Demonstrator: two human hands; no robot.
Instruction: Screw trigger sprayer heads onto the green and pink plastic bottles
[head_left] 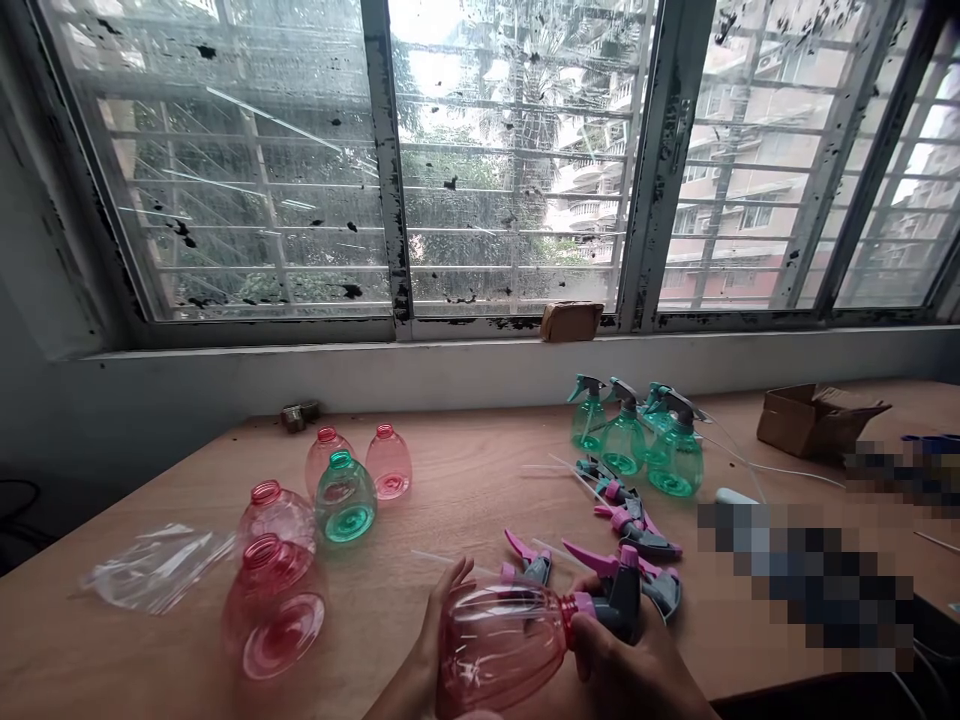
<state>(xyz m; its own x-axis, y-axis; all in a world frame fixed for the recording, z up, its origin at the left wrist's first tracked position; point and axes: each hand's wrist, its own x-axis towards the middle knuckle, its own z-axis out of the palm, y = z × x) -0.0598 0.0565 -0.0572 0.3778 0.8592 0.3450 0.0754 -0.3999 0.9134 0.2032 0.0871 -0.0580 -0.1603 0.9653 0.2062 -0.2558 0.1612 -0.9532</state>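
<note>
A clear pink spray bottle point(499, 645) lies on its side in front of me, its neck pointing right. My left hand point(426, 640) is closed around the bottle's base end, with part of the fingers hidden behind it. At the neck, my right hand point(637, 665) grips a grey trigger spray head point(621, 600) with a pink collar, which sits on the bottle mouth. Just beyond my hands lie several loose pink-and-grey spray heads point(634, 525) with thin tubes. Whether the collar is fully tightened I cannot tell.
Several pink bottles without heads point(277, 600) and one green bottle point(345, 500) stand at left, beside a clear plastic bag point(161, 568). Green bottles with spray heads point(622, 440) stand at the back right. Farther right are an open cardboard box point(814, 420) and pixelated patches.
</note>
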